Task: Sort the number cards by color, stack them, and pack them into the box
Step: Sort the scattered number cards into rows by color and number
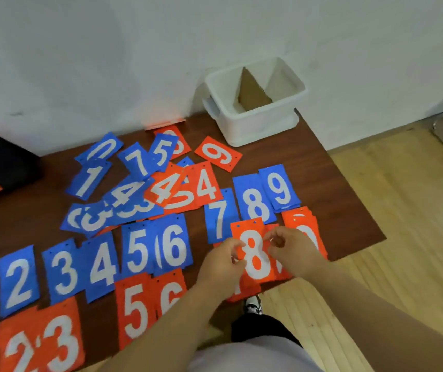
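Blue cards (19, 280) carry white digits 2, 3, 4, 5, 6, 7, 8, 9; orange cards (134, 310) show 3, 4, 5, 8, 9.

Flat rectangular blue number cards (102, 264) with white digits lie face up in a row running 2 to 9 across the brown wooden table (336, 210). Orange-red number cards (134, 312) form a row nearer the front edge. A mixed pile of both colours (145, 194) overlaps farther back. The left hand (223, 261) and right hand (293, 251) pinch the sides of an orange-red 8 card (254, 253). The open white plastic box (258, 124) stands at the far right corner with a brown cardboard divider (252, 92) upright inside.
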A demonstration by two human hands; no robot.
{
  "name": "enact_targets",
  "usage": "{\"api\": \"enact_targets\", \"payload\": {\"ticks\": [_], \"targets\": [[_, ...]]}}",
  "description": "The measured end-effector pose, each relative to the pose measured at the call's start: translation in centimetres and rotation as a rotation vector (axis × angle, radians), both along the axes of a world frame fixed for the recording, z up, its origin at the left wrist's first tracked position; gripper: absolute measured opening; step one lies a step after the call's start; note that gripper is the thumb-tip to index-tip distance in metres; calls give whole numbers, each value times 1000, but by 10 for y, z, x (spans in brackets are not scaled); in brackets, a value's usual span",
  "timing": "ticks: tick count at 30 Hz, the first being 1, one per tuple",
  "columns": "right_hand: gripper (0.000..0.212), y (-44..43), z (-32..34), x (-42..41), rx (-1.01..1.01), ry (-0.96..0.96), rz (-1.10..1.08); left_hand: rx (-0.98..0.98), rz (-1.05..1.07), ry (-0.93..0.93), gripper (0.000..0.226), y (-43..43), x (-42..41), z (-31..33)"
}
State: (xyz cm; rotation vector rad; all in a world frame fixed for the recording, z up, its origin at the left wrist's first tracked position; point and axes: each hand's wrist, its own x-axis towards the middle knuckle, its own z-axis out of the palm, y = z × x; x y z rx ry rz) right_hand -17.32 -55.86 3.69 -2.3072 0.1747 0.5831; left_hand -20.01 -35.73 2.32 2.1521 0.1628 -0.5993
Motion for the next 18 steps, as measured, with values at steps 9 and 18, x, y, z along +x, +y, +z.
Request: {"api": "enact_targets", "payload": {"ticks": [9, 18], "targets": [[15, -53, -42, 18, -203, 72, 209, 413, -278, -89, 44, -70, 13, -34], [23, -64, -42, 33, -182, 56, 199, 479, -228, -132, 47, -60, 23, -36]]}}
